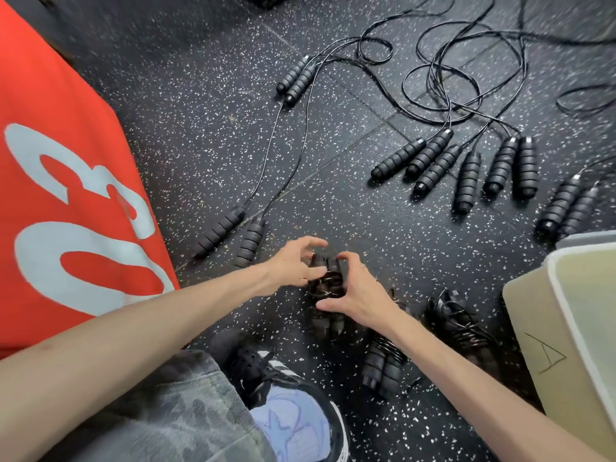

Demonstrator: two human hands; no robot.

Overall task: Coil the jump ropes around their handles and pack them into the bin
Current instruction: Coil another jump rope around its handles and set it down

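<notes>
Nearest, a knee in grey patterned trousers (173, 405) and a black shoe (266, 371) sit over the speckled black floor (206, 135). Just past them, both hands meet on one jump rope bundle (326, 288) — two black handles side by side with rope wound round their middle. The left hand (293, 261) has its fingers curled over the bundle's far-left side, thumb against the windings; the right hand (350, 288) clasps it from the right, thumb low on the handles and fingertips hooked over the top. The bundle lies between the two palms, low over the floor — whether it touches is hard to say, as this part is blurred.

To the right, two more wound bundles (386, 361) (456, 325) lie on the floor, near the pale bin (533, 328) at the right edge.

On the left stands a red box with pale lettering (66, 195). Beside it lies a loose pair of handles (230, 235), its thin rope running away to another pair (296, 80). Farther right, uncoiled ropes (450, 78) trail from a fan of handles (460, 168).
</notes>
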